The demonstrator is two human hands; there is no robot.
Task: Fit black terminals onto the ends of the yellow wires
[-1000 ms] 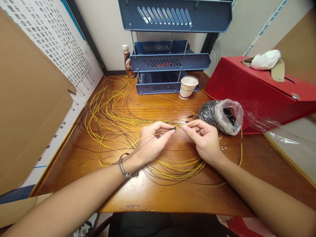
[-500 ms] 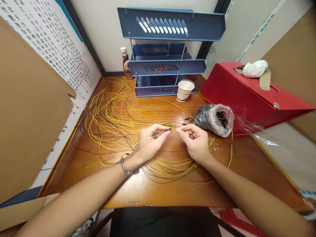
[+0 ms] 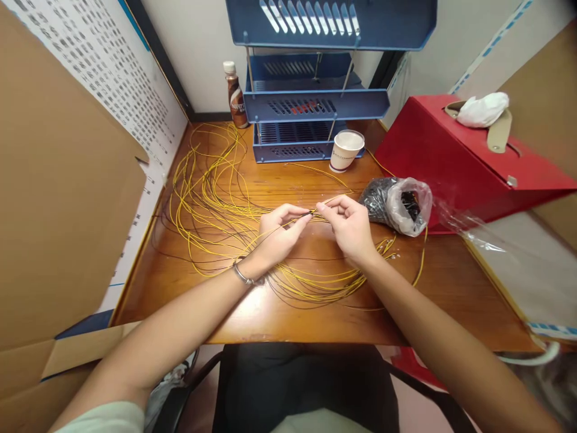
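Observation:
My left hand (image 3: 280,236) pinches a small black connector (image 3: 311,213) between thumb and fingertips, with thin wire trailing back over the wrist. Close on its right, my right hand (image 3: 351,230) is closed in a pinch on a thin yellow wire (image 3: 332,199). The fingertips of the two hands are a short gap apart, and whether the wire enters the connector cannot be made out. A loose bundle of yellow and dark wires (image 3: 180,207) spreads leftward from the hands. More of it loops beneath them, with stripped-looking ends by the right wrist.
A clear plastic bag of black pieces (image 3: 382,198) lies beside my right hand. Behind stand a paper cup (image 3: 346,151), a blue tiered tray rack (image 3: 315,107) and a brown drink bottle (image 3: 236,99). A red box (image 3: 419,156) is at right, cardboard (image 3: 58,180) at left.
The view has shifted, so the desk items sit higher in the picture. My right hand has come slightly closer to my left, narrowing the gap between the fingertips. Both keep their pinch.

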